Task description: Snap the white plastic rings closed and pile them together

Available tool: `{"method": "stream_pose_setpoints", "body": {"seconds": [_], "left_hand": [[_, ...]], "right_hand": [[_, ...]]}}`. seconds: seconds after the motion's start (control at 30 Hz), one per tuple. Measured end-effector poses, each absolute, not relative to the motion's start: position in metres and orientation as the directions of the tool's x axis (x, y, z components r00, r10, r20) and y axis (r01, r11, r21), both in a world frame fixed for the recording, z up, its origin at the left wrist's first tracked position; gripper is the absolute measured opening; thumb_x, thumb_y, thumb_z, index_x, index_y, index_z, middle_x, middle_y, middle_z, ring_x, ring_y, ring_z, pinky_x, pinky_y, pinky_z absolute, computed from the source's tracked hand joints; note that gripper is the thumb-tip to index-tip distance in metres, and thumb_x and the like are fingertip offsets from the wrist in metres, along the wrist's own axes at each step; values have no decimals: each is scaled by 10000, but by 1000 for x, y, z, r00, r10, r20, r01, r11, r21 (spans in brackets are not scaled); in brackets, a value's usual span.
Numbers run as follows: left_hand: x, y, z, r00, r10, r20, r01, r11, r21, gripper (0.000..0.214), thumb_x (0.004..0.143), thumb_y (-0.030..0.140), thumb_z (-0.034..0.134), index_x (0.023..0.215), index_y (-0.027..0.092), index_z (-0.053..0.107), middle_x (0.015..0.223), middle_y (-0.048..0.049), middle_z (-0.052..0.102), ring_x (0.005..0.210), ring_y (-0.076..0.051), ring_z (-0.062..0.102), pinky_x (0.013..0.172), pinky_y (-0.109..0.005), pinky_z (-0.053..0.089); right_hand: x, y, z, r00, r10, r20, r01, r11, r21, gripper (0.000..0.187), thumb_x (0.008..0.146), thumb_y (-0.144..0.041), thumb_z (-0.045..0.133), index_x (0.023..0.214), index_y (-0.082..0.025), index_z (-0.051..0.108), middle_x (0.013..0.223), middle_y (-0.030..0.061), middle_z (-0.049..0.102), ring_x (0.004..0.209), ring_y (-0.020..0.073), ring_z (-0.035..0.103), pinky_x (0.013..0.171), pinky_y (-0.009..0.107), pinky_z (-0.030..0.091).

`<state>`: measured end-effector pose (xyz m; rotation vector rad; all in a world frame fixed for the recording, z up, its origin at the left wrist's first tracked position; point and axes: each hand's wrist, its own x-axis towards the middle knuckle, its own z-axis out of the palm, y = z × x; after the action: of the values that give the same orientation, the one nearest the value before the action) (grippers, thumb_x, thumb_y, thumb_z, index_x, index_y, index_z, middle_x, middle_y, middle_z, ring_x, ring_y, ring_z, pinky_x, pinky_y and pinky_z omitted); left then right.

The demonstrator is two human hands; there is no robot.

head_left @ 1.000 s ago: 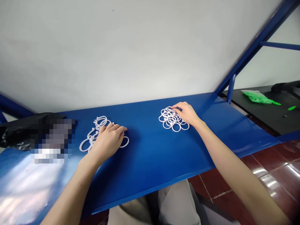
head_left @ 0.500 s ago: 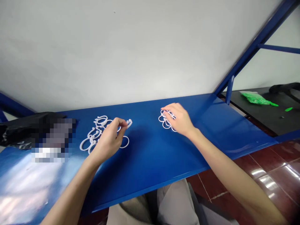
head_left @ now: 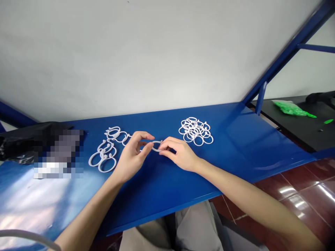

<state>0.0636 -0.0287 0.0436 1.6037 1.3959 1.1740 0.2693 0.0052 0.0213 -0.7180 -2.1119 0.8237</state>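
Note:
Over the middle of the blue table, a white plastic ring is pinched between the thumb and fingers of my right hand. My left hand is at the ring's left side, its thumb and forefinger apart; whether the thumb touches the ring I cannot tell. To its left lies a loose group of white rings with small knobs, partly hidden behind that hand. A denser pile of similar rings lies beyond my right hand.
A black plastic bag and a blurred-out patch occupy the table's left end. Behind the table rises a pale wall. Blue frame bars slant up at the right. Bright green pieces in a bag rest on a black surface.
My right hand has left the right pile and come to the middle, where it now holds a ring. My left hand has moved slightly right, and its pinch on a white piece has opened.

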Motion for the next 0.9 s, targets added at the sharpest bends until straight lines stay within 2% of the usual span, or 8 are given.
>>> {"method": "stream_pose_setpoints", "body": {"seconds": [0.07, 0.2, 0.27, 0.37, 0.47, 0.53, 0.77, 0.9], "left_hand": [[65, -28, 42, -70, 986, 153, 380, -116, 918, 359, 891, 524, 609, 1071, 216, 648, 1059, -52, 690, 852, -170, 655, 749, -298, 530], [65, -27, 38, 106, 994, 8, 428, -53, 902, 443, 912, 587, 555, 1063, 195, 694, 857, -42, 738, 713, -172, 662, 688, -303, 557], [66, -27, 36, 157, 988, 11, 434, -79, 898, 441, 921, 589, 550, 1041, 195, 705, 823, -38, 743, 692, -171, 667, 675, -297, 564], [67, -28, 34, 128, 990, 55, 395, -102, 913, 449, 923, 590, 564, 1076, 189, 694, 818, -36, 743, 694, -171, 680, 688, -300, 578], [71, -31, 34, 91, 991, 94, 343, -120, 932, 455, 924, 580, 579, 1127, 183, 671, 821, -36, 743, 697, -170, 686, 707, -312, 586], [74, -34, 34, 93, 990, 107, 334, -133, 933, 443, 947, 565, 555, 1152, 186, 660, 832, -37, 746, 695, -164, 683, 708, -311, 584], [81, -36, 32, -30, 977, 211, 379, -184, 907, 386, 941, 521, 566, 1095, 199, 714, 892, -33, 727, 635, -131, 625, 609, -268, 537], [81, -39, 31, 29, 976, 215, 491, -201, 848, 350, 967, 481, 534, 1113, 217, 712, 861, -27, 752, 717, -162, 682, 679, -274, 543]], "right_hand": [[271, 6, 18, -615, 598, 514, 233, 761, -606, 130, 1007, -222, 589, 996, -193, 715, 1078, 77, 707, 988, 192, 674, 898, 362, 575], [272, 2, 18, -698, 453, 554, 231, 875, -425, 181, 1026, -221, 537, 1017, -184, 714, 1101, 104, 718, 1042, 228, 677, 925, 404, 601], [271, -1, 19, -676, 456, 578, 206, 871, -446, 135, 1010, -239, 577, 1015, -201, 706, 1095, 94, 712, 1055, 224, 683, 942, 404, 605], [268, -5, 20, -501, 620, 604, 205, 762, -614, 120, 972, -252, 638, 1085, -222, 664, 1194, 96, 666, 1033, 197, 697, 928, 392, 614], [265, -4, 18, -364, 820, 441, 171, 524, -834, 165, 953, -274, 644, 1104, -214, 612, 1096, 68, 698, 882, 164, 724, 814, 354, 627], [263, -3, 18, -392, 866, 311, 133, 388, -912, 113, 967, -296, 621, 1042, -214, 604, 948, 24, 731, 824, 158, 732, 764, 324, 614], [263, -7, 25, -359, 824, 439, 227, 533, -815, 108, 994, -304, 592, 951, -221, 646, 874, -1, 714, 754, 141, 671, 695, 268, 536], [265, -10, 24, -390, 760, 520, 290, 637, -714, 160, 1035, -270, 532, 943, -223, 654, 886, 14, 687, 777, 144, 648, 728, 277, 524]]}}
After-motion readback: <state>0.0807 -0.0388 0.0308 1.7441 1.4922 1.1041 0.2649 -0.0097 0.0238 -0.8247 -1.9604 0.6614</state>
